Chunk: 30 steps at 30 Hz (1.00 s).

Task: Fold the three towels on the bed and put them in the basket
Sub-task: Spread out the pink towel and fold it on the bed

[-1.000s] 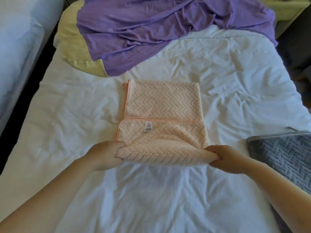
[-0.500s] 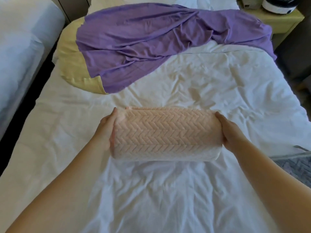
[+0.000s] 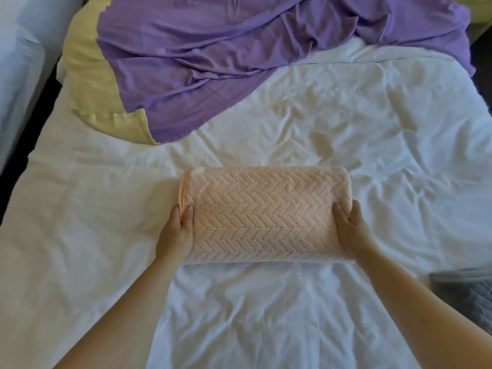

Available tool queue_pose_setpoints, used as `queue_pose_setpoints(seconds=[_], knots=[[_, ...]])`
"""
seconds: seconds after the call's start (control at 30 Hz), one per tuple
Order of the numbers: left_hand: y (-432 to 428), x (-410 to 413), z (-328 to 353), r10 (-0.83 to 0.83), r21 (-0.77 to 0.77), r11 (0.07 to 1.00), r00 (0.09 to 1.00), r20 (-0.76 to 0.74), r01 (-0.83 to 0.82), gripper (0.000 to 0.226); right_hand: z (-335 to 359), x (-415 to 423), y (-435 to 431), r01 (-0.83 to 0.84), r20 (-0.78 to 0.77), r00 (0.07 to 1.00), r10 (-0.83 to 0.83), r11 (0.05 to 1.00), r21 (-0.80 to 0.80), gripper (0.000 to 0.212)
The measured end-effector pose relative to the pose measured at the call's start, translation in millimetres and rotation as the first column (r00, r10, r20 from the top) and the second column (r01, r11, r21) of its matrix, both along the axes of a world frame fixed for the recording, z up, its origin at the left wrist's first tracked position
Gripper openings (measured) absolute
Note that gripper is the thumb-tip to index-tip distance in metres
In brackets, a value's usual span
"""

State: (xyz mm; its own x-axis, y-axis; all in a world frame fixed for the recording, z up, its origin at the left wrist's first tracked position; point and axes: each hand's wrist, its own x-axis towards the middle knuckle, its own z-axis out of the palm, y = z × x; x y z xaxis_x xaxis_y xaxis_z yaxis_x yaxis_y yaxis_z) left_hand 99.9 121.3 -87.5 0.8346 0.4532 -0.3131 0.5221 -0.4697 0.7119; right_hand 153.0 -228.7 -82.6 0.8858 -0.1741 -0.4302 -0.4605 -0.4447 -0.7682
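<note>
Both my hands hold the folded pink towel [image 3: 263, 214] at the centre of the white bed [image 3: 372, 155]. My left hand [image 3: 176, 230] and right hand [image 3: 352, 231] each have a narrow grip on one end, thumbs on top and fingers down the sides. A grey towel [image 3: 468, 296] lies at 4 o'clock, cut off by the frame. At 12 o'clock a purple sheet [image 3: 239, 49] drapes over a yellow pillow [image 3: 87, 83].
</note>
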Motion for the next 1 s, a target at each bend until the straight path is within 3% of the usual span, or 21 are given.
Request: queue_pose_setpoints(seconds=[0.1, 0.27, 0.37, 0.43, 0.47, 0.53, 0.57, 0.63, 0.83, 1.0], knots=[[-3, -8, -13, 0.027, 0.113, 0.993, 0.998, -0.052, -0.021, 0.034, -19, -8, 3, -0.026, -0.033, 0.999, 0.019, 0.973, -0.229, 0.034], [-9, -6, -1, 0.046, 0.223, 0.974, 0.997, -0.055, -0.033, 0.030, -8, -3, 7, -0.003, -0.089, 0.996, -0.026, 0.950, -0.312, 0.052], [-14, -1, 18, -0.107, 0.540, 0.842, 0.972, 0.211, -0.024, 0.043, 14, 0, 11, 0.048, 0.165, 0.986, 0.028, 0.897, -0.440, 0.072], [-29, 7, 27, -0.408, 0.672, 0.731, 0.865, 0.292, 0.119, 0.052, 27, 5, 28, -0.046, 0.358, 0.890, 0.281, 0.838, -0.544, 0.069], [-39, 12, 28, -0.553, 0.697, 0.669, 0.798, 0.237, 0.257, 0.055, 29, 8, 39, -0.150, 0.346, 0.824, 0.449, 0.762, -0.630, 0.067], [-59, 26, 25, -0.706, 0.674, 0.537, 0.708, 0.030, 0.507, 0.059, 23, 13, 62, -0.362, 0.177, 0.712, 0.680, 0.571, -0.737, 0.065], [-64, 33, 20, -0.709, 0.652, 0.498, 0.701, -0.073, 0.572, 0.062, 16, 16, 68, -0.422, 0.096, 0.697, 0.710, 0.515, -0.746, 0.064], [-63, 47, 6, -0.657, 0.627, 0.462, 0.717, -0.232, 0.627, 0.067, 1, 25, 71, -0.464, 0.016, 0.722, 0.692, 0.500, -0.731, 0.060], [-51, 60, -34, -0.502, 0.638, 0.533, 0.814, -0.291, 0.556, 0.079, -35, 44, 55, -0.391, 0.029, 0.774, 0.633, 0.513, -0.764, 0.063], [-50, 54, -40, -0.398, 0.668, 0.594, 0.885, -0.241, 0.448, 0.084, -49, 43, 33, -0.352, 0.036, 0.843, 0.537, 0.602, -0.717, 0.064]])
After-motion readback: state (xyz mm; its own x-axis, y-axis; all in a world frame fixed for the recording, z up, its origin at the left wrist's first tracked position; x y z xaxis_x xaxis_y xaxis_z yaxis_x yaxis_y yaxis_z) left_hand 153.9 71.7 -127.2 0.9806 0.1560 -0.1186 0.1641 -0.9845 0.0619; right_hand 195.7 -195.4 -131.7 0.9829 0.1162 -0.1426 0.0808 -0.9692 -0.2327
